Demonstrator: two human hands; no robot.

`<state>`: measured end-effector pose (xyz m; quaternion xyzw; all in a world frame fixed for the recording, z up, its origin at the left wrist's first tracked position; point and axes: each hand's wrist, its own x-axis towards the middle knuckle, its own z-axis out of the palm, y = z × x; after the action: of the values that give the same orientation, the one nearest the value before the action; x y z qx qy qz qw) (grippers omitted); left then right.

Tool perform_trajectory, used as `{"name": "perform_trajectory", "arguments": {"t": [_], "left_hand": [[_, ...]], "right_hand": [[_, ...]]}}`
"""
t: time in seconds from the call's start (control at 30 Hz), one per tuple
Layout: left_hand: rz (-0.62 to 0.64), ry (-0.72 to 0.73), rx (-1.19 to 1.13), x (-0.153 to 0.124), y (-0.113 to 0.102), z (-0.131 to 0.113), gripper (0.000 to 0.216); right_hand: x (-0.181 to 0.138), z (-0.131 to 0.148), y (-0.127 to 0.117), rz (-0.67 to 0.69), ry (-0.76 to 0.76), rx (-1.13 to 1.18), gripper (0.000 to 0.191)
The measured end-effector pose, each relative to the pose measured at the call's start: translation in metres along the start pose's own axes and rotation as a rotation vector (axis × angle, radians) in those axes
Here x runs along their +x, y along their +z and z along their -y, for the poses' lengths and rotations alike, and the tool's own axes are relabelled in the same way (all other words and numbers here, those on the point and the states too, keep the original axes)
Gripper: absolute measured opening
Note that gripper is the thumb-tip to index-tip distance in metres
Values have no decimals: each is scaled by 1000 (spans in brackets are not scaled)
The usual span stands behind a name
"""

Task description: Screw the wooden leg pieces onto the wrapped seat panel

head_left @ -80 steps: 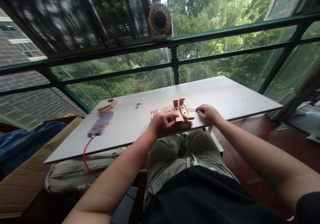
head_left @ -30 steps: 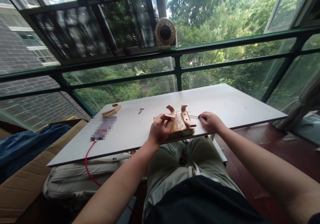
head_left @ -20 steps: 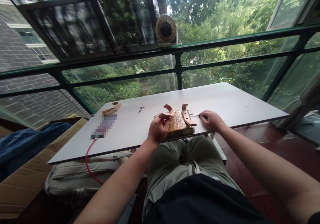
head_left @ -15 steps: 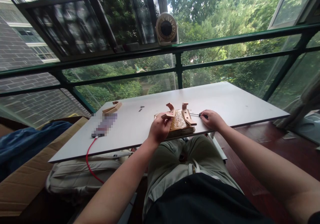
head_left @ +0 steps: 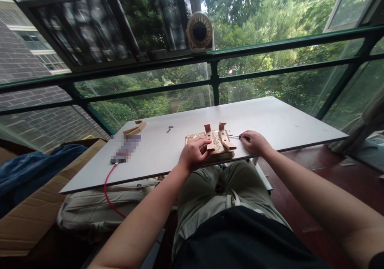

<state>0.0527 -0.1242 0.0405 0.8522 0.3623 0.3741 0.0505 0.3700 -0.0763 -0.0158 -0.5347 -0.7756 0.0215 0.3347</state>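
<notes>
The left hand (head_left: pixel 192 154) pins a curved pale-wood bracket (head_left: pixel 209 135) upright on the flat chipboard slab (head_left: pixel 221 148), steadying it, while the right hand (head_left: pixel 255 141) curls around a thin black-handled screwdriver (head_left: pixel 234 136).

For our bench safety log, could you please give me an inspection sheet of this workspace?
Surface: white table, level, near edge above the person's lap.
Job's things: left bracket and right bracket stand on a speckled board; screwdriver tip near the right one.
Clutter: spare wooden piece, small screws, blurred item at far left.
Hands: left hand grips the left bracket's near end; right hand closed on the screwdriver.
Cables: red cable hangs off the table from the blurred item.
Surroundings: fan on the railing, cardboard box, blue cloth.
</notes>
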Motion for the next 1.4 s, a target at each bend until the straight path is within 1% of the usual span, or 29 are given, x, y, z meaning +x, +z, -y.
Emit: {"name": "perform_trajectory", "arguments": {"t": [0.23, 0.4, 0.57, 0.73, 0.93, 1.2, 1.3, 1.4], "left_hand": [[10, 15, 28, -1, 1, 0, 26], [38, 29, 60, -1, 0, -3, 28], [69, 52, 101, 8, 3, -9, 31], [92, 78, 113, 14, 7, -13, 27], [98, 30, 109, 10, 6, -14, 30], [49, 69, 92, 5, 11, -8, 32], [32, 63, 91, 8, 11, -2, 32], [41, 68, 94, 14, 12, 4, 32]], "right_hand": [[-1, -1, 2, 14, -10, -12, 23], [0, 1, 0, 2, -2, -14, 16], [0, 4, -2, -1, 9, -11, 17], [0, 5, -3, -3, 19, -8, 17], [0, 4, -2, 0, 21, -2, 17], [0, 2, -1, 0, 0, -9, 16], [1, 1, 0, -7, -10, -20, 17], [5, -1, 0, 4, -14, -35, 17]]}}
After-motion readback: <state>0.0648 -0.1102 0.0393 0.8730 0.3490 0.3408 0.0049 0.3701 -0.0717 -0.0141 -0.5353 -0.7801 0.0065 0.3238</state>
